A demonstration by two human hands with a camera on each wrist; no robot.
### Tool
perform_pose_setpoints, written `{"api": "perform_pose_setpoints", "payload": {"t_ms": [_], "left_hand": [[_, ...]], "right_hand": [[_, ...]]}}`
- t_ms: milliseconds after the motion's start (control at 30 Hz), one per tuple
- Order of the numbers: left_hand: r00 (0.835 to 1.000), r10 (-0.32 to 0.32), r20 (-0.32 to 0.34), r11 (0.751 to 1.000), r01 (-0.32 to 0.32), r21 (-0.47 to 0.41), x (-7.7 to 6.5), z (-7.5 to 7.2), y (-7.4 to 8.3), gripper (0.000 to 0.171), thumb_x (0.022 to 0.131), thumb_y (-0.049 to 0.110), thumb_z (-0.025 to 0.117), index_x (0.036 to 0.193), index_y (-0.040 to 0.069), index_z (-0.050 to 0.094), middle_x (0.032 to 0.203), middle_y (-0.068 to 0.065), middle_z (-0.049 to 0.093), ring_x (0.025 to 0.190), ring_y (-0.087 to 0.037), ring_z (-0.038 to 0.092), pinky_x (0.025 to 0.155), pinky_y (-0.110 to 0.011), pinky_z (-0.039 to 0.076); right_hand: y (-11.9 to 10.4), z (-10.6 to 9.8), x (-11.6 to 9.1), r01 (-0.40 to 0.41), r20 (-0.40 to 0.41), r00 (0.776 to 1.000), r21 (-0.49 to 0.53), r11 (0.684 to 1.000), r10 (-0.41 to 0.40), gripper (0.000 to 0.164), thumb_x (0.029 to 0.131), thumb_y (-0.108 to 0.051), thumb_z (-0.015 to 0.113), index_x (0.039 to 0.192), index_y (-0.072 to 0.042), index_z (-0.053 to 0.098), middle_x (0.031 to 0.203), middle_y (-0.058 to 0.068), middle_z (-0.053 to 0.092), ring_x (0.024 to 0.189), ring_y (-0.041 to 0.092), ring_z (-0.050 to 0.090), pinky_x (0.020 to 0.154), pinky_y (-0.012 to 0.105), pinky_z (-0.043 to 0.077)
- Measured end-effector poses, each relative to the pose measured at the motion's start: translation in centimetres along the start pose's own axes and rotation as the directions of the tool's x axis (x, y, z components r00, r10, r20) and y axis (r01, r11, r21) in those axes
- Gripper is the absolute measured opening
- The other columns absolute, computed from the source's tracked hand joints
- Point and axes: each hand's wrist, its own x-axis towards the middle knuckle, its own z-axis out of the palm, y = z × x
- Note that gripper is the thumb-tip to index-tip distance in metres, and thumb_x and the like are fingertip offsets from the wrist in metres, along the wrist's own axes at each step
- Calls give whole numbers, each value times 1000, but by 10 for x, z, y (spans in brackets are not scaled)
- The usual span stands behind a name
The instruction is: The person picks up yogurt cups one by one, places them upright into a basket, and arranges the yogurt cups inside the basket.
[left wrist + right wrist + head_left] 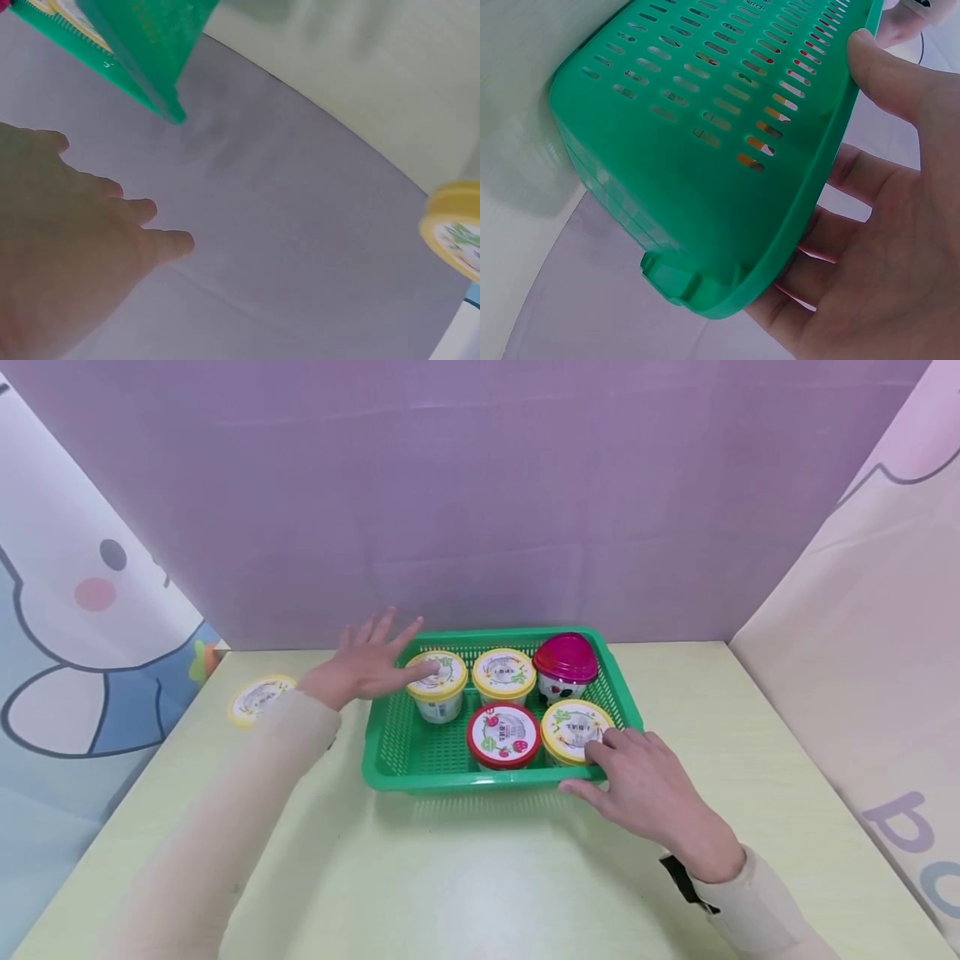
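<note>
A green plastic basket [450,782] stands on the table with several lidded cups inside. At its front right corner my right hand [651,785] grips the rim, thumb in front and fingers over the edge, beside a yellow-lidded cup [573,727]. In the right wrist view the fingers pass behind the basket's slotted wall [682,180]. My left hand [360,670] spreads its fingers by the back left corner. Its thumb lies over the lid of another yellow-lidded cup [438,697]; contact is unclear. In the left wrist view this hand [75,240] appears apart from the basket [150,45].
Inside the basket are also a third yellow-lidded cup [504,672], a red-lidded cup [503,737] and a cup with a domed magenta lid [566,662]. Another yellow-lidded cup [258,697] stands left of the basket, partly behind the left sleeve. A purple backdrop [480,510] rises behind.
</note>
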Motion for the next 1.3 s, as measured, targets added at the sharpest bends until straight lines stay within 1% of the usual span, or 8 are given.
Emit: {"api": "perform_pose_setpoints", "payload": {"t_ms": [200, 333, 567, 667, 867, 967, 1067, 1300], "left_hand": [[999, 8, -33, 1000, -7, 20, -15, 1, -15, 89, 97, 76, 31, 165, 25, 4, 168, -21, -10, 151, -51, -7, 113, -70, -9], [999, -4, -51, 1000, 5, 16, -24, 5, -29, 88, 98, 75, 30, 165, 24, 7, 167, -23, -7, 151, -51, -6, 113, -71, -8], [998, -16, -61, 999, 18, 29, -40, 13, -52, 88, 98, 73, 35, 165, 22, 9, 167, -25, -7, 151, -52, -5, 112, -72, -8], [997, -25, -73, 999, 27, 28, -45, 16, -63, 88, 98, 72, 37, 165, 20, 11, 167, -25, -7, 151, -52, -6, 112, -72, -8], [992, -38, -118, 998, 42, 36, -53, 21, -88, 87, 99, 70, 40, 164, 17, 15, 166, -28, -2, 150, -53, -1, 111, -74, -5], [990, -53, -130, 998, 58, 34, -59, 22, -101, 87, 99, 69, 40, 164, 16, 16, 165, -30, 0, 149, -54, -1, 109, -76, -4], [990, -77, -121, 997, 80, 21, -63, 23, -111, 88, 99, 70, 39, 164, 16, 14, 164, -30, -3, 149, -54, -3, 107, -78, -5], [986, -138, -93, 990, 135, -34, -66, 27, -121, 90, 99, 72, 36, 164, 18, 5, 164, -28, -14, 147, -57, -10, 104, -80, -9]], "right_hand": [[1, 0, 0, 2, -1, 1000, 5, 1000, -2, 43, 83, -52, 79, 93, -12, 70, 86, 2, 60, 82, 22, 57, 75, 42, 47], [1, 0, 0, -3, 8, 1000, 6, 1000, 3, 43, 84, -53, 79, 94, -12, 70, 86, 1, 60, 81, 22, 56, 75, 41, 47], [0, 0, 1, 0, 6, 1000, 1, 1000, 0, 44, 83, -53, 79, 94, -12, 70, 85, 1, 60, 81, 21, 56, 74, 41, 47], [0, 0, 1, -2, 9, 1000, -2, 1000, 2, 44, 83, -53, 79, 94, -11, 71, 86, 2, 60, 81, 22, 57, 74, 41, 47], [0, 0, 0, -8, 7, 1000, 3, 1000, 8, 43, 83, -52, 80, 93, -11, 70, 85, 1, 60, 81, 22, 56, 74, 41, 47], [0, 0, 1, -2, 7, 1000, 7, 1000, 2, 43, 83, -53, 79, 93, -12, 70, 84, 1, 59, 80, 21, 56, 74, 41, 46], [-1, 0, 2, 3, 9, 1000, 7, 1000, -3, 44, 84, -54, 78, 93, -12, 70, 84, 0, 59, 79, 20, 55, 73, 40, 46], [0, 0, 1, -2, 7, 1000, -2, 1000, 2, 44, 84, -53, 78, 93, -12, 70, 85, 1, 59, 80, 21, 56, 74, 41, 47]]}}
